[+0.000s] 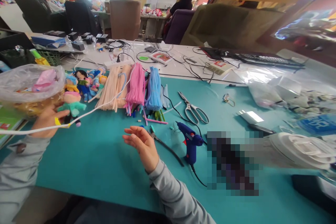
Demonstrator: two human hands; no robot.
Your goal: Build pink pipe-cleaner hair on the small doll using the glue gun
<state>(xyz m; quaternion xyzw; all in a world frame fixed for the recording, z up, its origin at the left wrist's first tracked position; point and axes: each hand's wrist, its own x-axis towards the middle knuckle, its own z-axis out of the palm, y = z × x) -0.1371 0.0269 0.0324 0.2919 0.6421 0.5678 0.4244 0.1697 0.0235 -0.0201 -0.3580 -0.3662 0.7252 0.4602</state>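
At the left, my left hand [46, 120] has its fingers round a small doll [71, 106] with a pink top and green body, beside a group of other small dolls [85, 82]. My right hand [140, 145] hovers over the green mat [105, 168], fingers apart and holding nothing. Just right of it lie pliers [168, 148] with dark handles and a blue glue gun [191, 141]. Behind the hands stand bundles of beige [114, 87], pink [135, 85] and blue [154, 89] fuzzy stems. Scissors [193, 110] rest behind the glue gun.
A white cable [97, 112] crosses above the left side of the mat. A plastic-lined bowl [31, 91] is at the far left. On the right are a white charger [251, 116], a white appliance [296, 150] and plastic bags [273, 92]. People sit at tables beyond.
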